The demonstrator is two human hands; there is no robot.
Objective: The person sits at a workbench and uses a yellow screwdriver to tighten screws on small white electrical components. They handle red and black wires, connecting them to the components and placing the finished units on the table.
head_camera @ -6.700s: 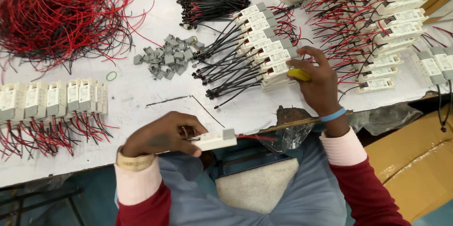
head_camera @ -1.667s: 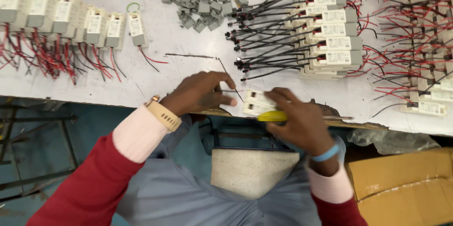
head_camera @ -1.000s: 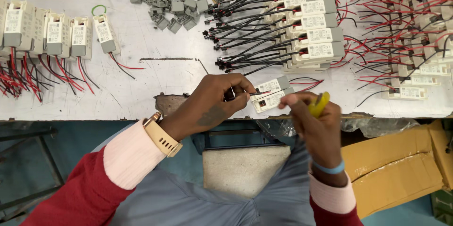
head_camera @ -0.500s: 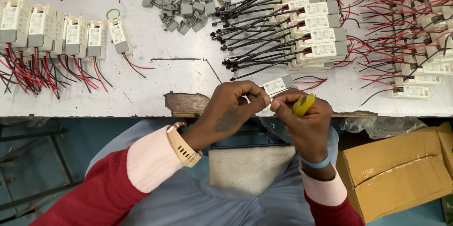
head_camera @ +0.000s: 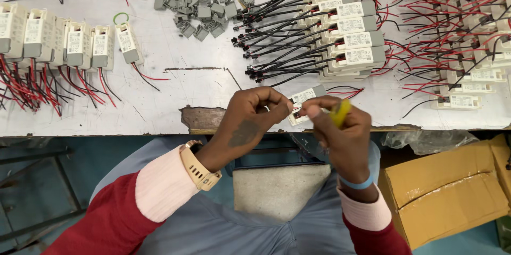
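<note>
Head view, centre: the left hand (head_camera: 250, 119) is closed, its fingertips pinch the near end of a small white module (head_camera: 302, 100).
Right hand (head_camera: 340, 132): curled shut around a yellow tool (head_camera: 339, 112), thumb and finger touch the module too.
Module place: just above the table edge (head_camera: 159, 130), between both hands.
Upper right: a row of modules with black wires (head_camera: 346, 31).
Upper middle: grey clips (head_camera: 205, 13).
Lower right: a cardboard box (head_camera: 447, 191).
</note>
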